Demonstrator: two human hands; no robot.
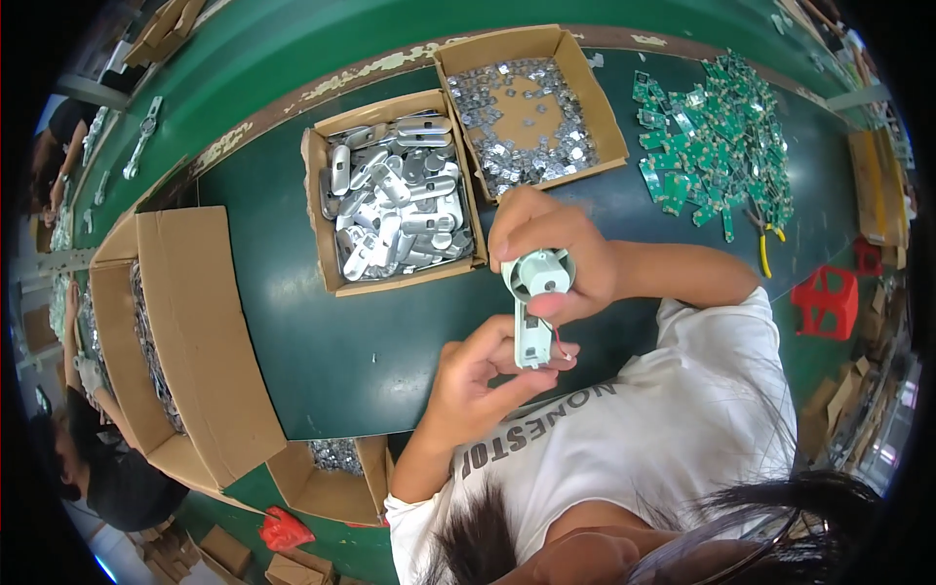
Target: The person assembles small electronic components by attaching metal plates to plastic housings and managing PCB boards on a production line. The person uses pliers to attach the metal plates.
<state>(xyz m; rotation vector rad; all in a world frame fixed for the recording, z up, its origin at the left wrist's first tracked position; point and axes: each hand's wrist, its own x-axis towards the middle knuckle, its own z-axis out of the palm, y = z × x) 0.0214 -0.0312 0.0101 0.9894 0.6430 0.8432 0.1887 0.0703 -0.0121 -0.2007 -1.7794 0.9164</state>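
A pale green plastic housing (531, 334), with a round ring-shaped head and a straight handle, is in both my hands above the near side of the table. My right hand (575, 249) is wrapped around the round head, its thumb near a cylindrical part (548, 277) set in the ring. Lower down, my left hand (478, 380) is closed about the handle's end, thumb and fingers on either side. A thin red wire (559, 341) hangs from the housing beside the handle, its end near my left fingertips. Part of the head is hidden by my right fingers.
Beyond my hands stand a carton (327, 268) of silvery oblong covers and another carton (609, 127) of small metal pieces. Green circuit boards (717, 136) lie heaped at right, near yellow-handled pliers (765, 249). Left is a large carton (210, 322); co-workers sit past it.
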